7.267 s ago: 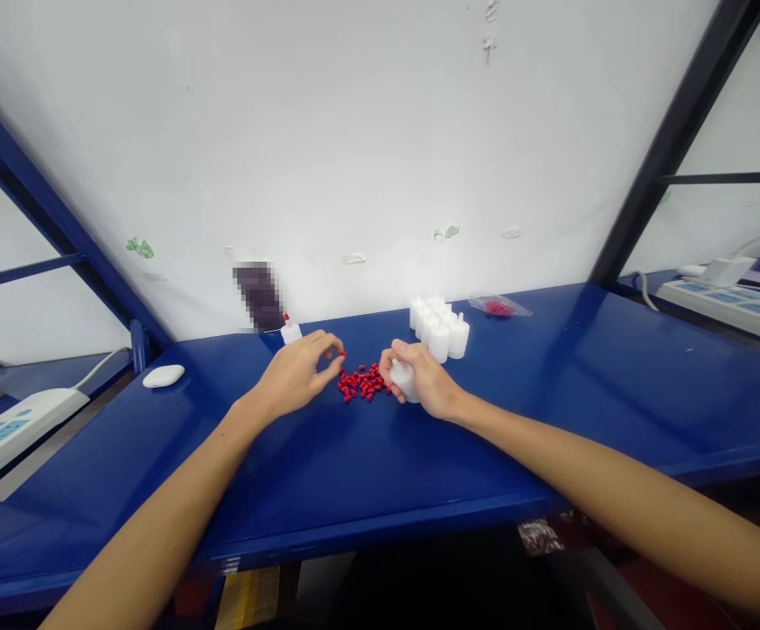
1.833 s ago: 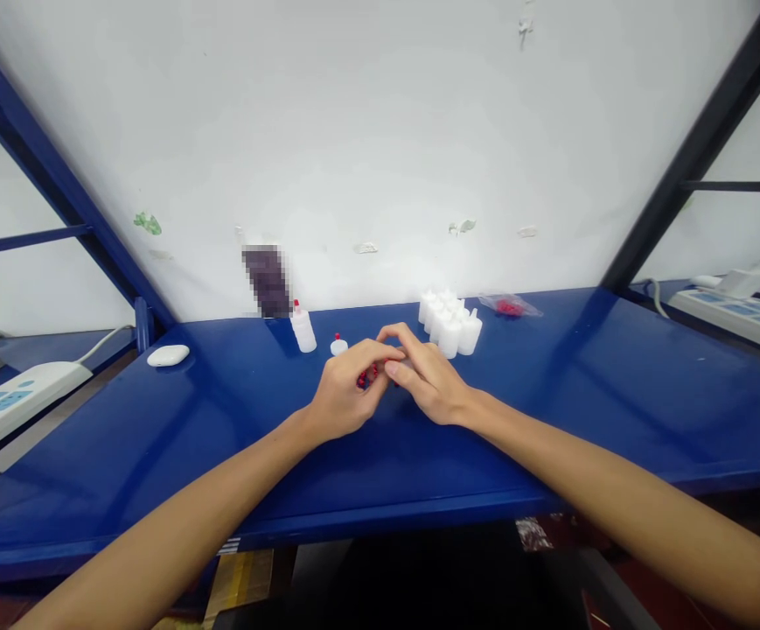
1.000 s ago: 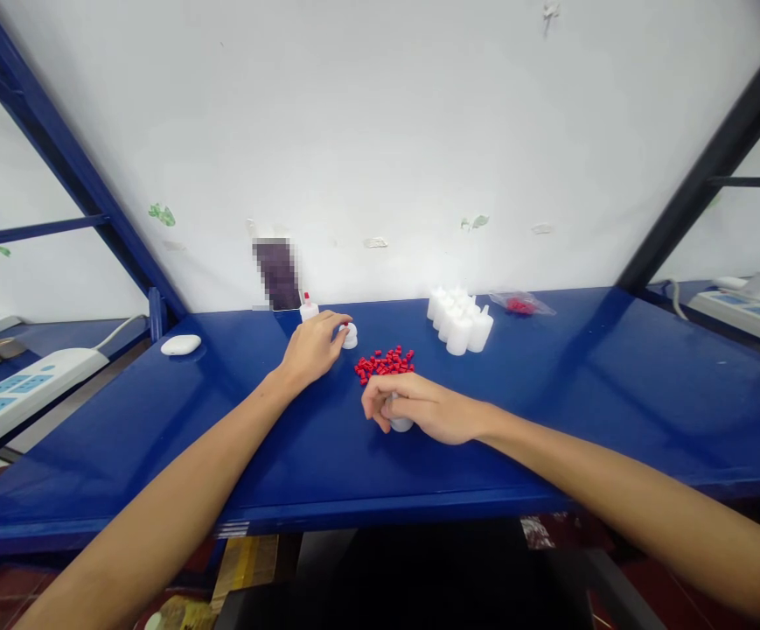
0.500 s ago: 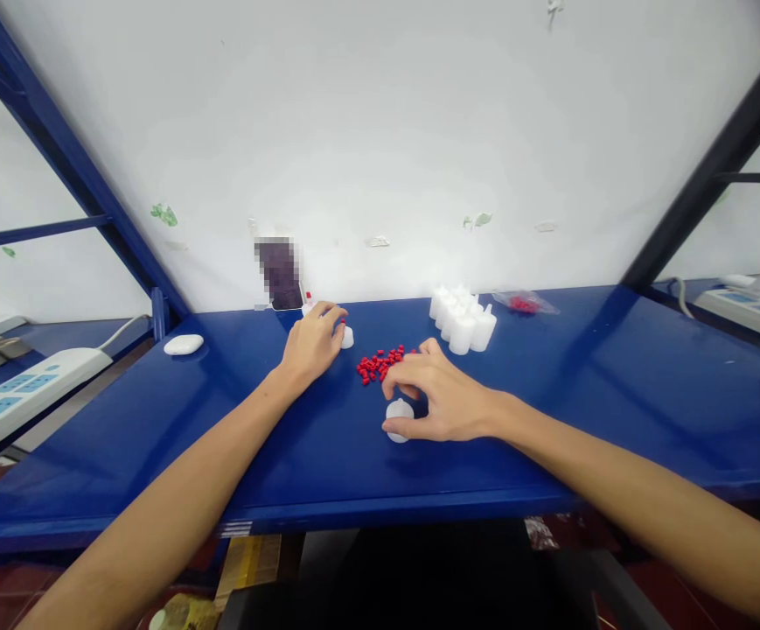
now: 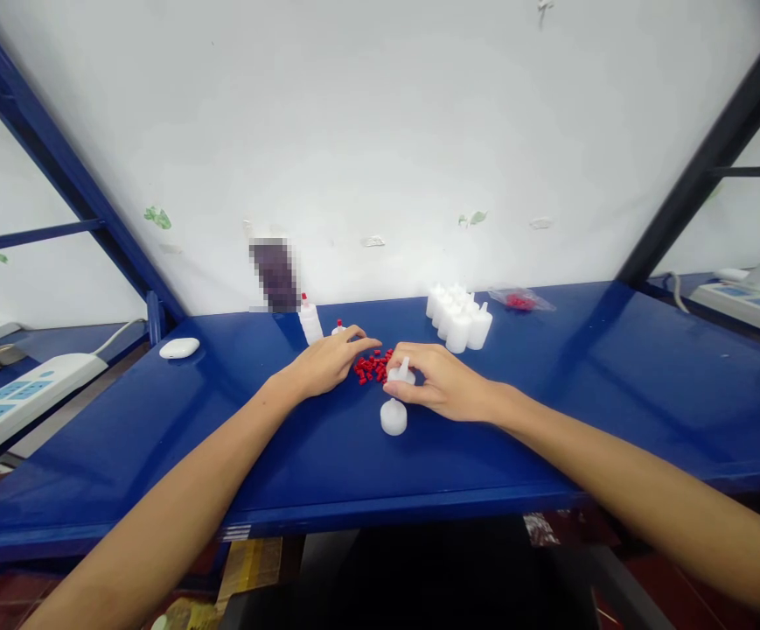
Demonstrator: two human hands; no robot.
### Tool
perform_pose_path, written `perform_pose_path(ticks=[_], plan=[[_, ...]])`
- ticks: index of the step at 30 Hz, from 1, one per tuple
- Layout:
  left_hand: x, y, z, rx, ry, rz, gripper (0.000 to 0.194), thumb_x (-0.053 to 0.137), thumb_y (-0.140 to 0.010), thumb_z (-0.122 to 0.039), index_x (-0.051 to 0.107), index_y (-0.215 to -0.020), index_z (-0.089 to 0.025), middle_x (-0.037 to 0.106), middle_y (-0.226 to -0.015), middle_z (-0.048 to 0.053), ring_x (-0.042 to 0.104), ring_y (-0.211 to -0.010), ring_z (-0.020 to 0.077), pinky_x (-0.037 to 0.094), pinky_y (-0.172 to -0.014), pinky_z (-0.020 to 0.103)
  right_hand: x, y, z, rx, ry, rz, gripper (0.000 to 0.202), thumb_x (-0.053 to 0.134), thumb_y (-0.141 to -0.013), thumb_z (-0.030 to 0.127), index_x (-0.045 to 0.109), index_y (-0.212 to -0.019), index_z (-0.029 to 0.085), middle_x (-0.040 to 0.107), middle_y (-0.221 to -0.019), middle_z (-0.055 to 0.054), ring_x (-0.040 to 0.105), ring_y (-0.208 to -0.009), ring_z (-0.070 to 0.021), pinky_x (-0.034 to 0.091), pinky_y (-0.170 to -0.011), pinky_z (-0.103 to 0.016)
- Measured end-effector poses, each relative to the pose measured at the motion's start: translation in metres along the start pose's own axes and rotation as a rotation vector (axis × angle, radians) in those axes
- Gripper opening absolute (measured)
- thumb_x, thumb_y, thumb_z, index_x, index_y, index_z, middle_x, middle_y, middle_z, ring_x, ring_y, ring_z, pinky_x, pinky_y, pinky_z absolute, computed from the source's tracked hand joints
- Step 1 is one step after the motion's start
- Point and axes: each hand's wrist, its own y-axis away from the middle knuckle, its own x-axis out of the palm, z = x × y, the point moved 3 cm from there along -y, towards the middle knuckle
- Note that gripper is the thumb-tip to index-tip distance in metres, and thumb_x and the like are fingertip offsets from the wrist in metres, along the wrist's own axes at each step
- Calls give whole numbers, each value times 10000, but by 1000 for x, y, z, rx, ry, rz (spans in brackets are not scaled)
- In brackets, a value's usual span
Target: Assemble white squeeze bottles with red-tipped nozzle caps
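My right hand [image 5: 438, 376] grips a white squeeze bottle [image 5: 401, 373] between thumb and fingers. Its spout points up, and the lower part is hidden. Just below it on the table stands a round white bottle [image 5: 393, 417] with a short neck, apart from the hand. My left hand [image 5: 333, 360] is open, index finger stretched out toward the small red caps [image 5: 370, 367] that lie in a loose pile between both hands. Behind the left hand, a red-capped white bottle [image 5: 310, 322] stands, and a second red-capped bottle [image 5: 339, 325] is mostly covered by the hand.
White spouted bottles [image 5: 458, 319] stand grouped at the back right, beside a clear bag [image 5: 522, 300] of red caps. A phone-like dark panel [image 5: 278, 276] leans on the wall. A white case [image 5: 179, 348] lies at left on the blue table [image 5: 288, 472]; a power strip [image 5: 25, 402] is farther left.
My left hand has moved right and nearer, from the red-capped bottles toward the caps. My right hand has lifted slightly away from the round bottle, and a spouted bottle now shows in its grip.
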Motion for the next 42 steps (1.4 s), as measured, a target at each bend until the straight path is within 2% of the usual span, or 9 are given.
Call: perform_pose_path(ticks=[8, 14, 18, 22, 26, 28, 34, 37, 42], plan=[[6, -6, 0, 80, 26, 12, 586, 366, -800, 40, 615, -1283, -182, 615, -1328, 103, 594, -1184, 225, 466, -1032, 385, 9, 3, 5, -109, 103, 166, 376, 672, -849, 541, 672, -908, 170, 635, -873, -42, 566, -780, -173, 414, -723, -292], [11, -8, 3, 87, 11, 24, 607, 373, -771, 60, 628, -1278, -157, 643, -1320, 102, 607, -1183, 237, 473, -1017, 400, 14, 4, 6, -124, 191, 230, 423, 720, -788, 574, 697, -912, 170, 643, -860, -48, 584, -821, -206, 427, -761, -322], [13, -11, 4, 81, 24, 30, 557, 391, -790, 37, 646, -1253, -140, 673, -1276, 110, 634, -1137, 248, 490, -988, 398, 17, 4, 7, -123, 120, 182, 337, 733, -814, 473, 655, -930, 166, 656, -914, -54, 593, -833, -198, 442, -787, -323], [9, -11, 5, 31, 71, -5, 493, 413, -836, -8, 680, -1206, -196, 726, -1164, 92, 676, -1035, 230, 515, -942, 381, 17, 1, 4, -10, -107, 2, 264, 682, -863, 430, 608, -931, 186, 669, -883, -29, 596, -764, -166, 451, -732, -295], [2, -9, 4, -17, 97, -134, 343, 445, -927, -123, 692, -1159, -176, 743, -1087, 99, 693, -982, 222, 535, -907, 362, 9, -1, -7, 152, -449, -191, 240, 583, -927, 412, 553, -1038, 201, 672, -861, -19, 635, -771, -167, 485, -713, -293], [-2, -8, 3, -25, 100, -233, 292, 458, -955, -177, 704, -1112, -164, 742, -1076, 102, 696, -975, 222, 543, -896, 364, 5, -1, -9, 164, -460, -208, 269, 575, -931, 403, 538, -1112, 207, 680, -896, -25, 641, -791, -171, 492, -726, -302], [-10, -2, -5, -40, 186, -563, 224, 535, -956, -234, 703, -1096, -183, 727, -1030, 75, 677, -827, 158, 572, -764, 297, 9, 5, 2, -79, 43, 17, 307, 719, -827, 475, 654, -940, 197, 694, -894, -43, 599, -816, -195, 447, -790, -331], [-13, -1, -12, -68, 311, -684, 234, 599, -925, -251, 696, -1130, -192, 708, -992, 60, 632, -716, 121, 566, -661, 256, 16, 6, 5, -136, 107, 66, 334, 738, -811, 484, 673, -948, 187, 697, -895, -54, 580, -833, -207, 442, -790, -337], [-13, -4, -23, -236, 789, -780, 221, 720, -832, -330, 734, -991, -178, 703, -943, 57, 640, -689, 129, 549, -518, 216, 21, 4, 4, -90, 102, 133, 307, 768, -790, 443, 695, -949, 190, 691, -899, -58, 576, -854, -212, 439, -799, -339]])
